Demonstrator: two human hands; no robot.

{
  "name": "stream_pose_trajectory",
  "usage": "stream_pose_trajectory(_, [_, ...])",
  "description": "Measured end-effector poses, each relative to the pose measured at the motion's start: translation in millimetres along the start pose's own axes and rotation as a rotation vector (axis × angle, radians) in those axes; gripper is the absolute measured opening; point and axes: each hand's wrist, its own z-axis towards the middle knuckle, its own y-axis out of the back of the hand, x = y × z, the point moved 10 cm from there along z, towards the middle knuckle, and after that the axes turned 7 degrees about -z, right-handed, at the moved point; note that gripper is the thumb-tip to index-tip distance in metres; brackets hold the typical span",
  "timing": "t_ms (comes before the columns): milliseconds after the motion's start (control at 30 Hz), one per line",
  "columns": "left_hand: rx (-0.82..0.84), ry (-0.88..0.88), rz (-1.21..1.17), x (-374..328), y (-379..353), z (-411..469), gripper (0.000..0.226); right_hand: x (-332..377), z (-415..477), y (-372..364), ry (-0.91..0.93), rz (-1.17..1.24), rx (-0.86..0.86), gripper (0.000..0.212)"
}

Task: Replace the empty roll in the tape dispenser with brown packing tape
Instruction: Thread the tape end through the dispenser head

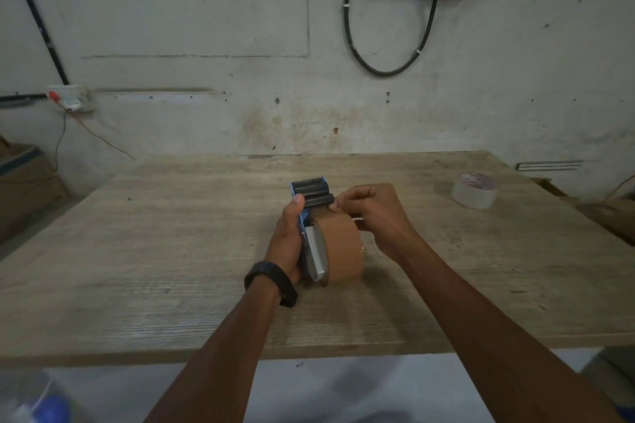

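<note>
My right hand [372, 216]: thumb and forefinger pinched together on the loose end of the tape, right at the black roller [318, 200] of the tape dispenser [309, 216]. Fingertips touch the roller's right end. Can't tell whether the strip is already under the roller or only lying against it; that spot is blurred and partly behind my fingers.

My left hand [287, 240]: wrapped around the dispenser's left side, fingers closed on the blue frame, thumb up near the roller. It holds the whole tool just above the table [171, 251], nose pointing away from me.

The brown packing tape [343, 247] sits on the dispenser's hub, full roll, standing on edge to the right of the frame. A grey-white plate lies against its left face. Beyond the roller, a second dark bar at the front edge of the frame.

Black band [271, 282] on my left wrist.

The empty roll [476, 191], a whitish core, stands on the table well apart, far right, near the back edge.

Table is weathered wood against a stained plaster wall [240, 45]. A black cable [388, 27] loops on the wall above. Switch box with a red button at far left. Cardboard box [24, 182] at the left edge, beside the table.
</note>
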Motion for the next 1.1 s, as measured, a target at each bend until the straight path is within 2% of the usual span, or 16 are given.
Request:
stream_pose_trajectory(133, [0.026, 0.025, 0.070, 5, 0, 1, 0.079, 7, 1, 9, 0.071, -0.121, -0.074, 0.007])
stream_pose_trajectory(333, [0.020, -0.014, 0.090, -1, -4, -3, 0.055, 15, -2, 10, 0.173, -0.314, -0.207, 0.014])
stream_pose_trajectory(467, [0.010, 0.015, 0.070, -1, -3, -6, 0.063, 21, -4, 9, 0.222, -0.380, -0.260, 0.015])
stream_pose_trajectory(633, [0.001, 0.026, 0.075, 0, -4, -8, 0.064, 28, -5, 7, 0.273, -0.494, -0.265, 0.019])
stream_pose_trajectory(767, [0.013, 0.000, 0.108, -2, -8, -8, 0.046, 32, -2, 15, 0.253, -0.493, -0.266, 0.028])
stream_pose_trajectory(867, [0.009, 0.021, 0.104, 0, -7, -7, 0.045, 44, -1, 8, 0.298, -0.627, -0.239, 0.033])
stream_pose_trajectory(1033, [-0.004, 0.039, 0.072, -2, -8, -9, 0.041, 66, -1, -15, 0.372, -0.978, -0.122, 0.006])
stream_pose_trajectory(1100, [-0.013, 0.035, 0.068, -3, -8, -10, 0.043, 72, -1, -20, 0.378, -1.043, -0.086, 0.007])
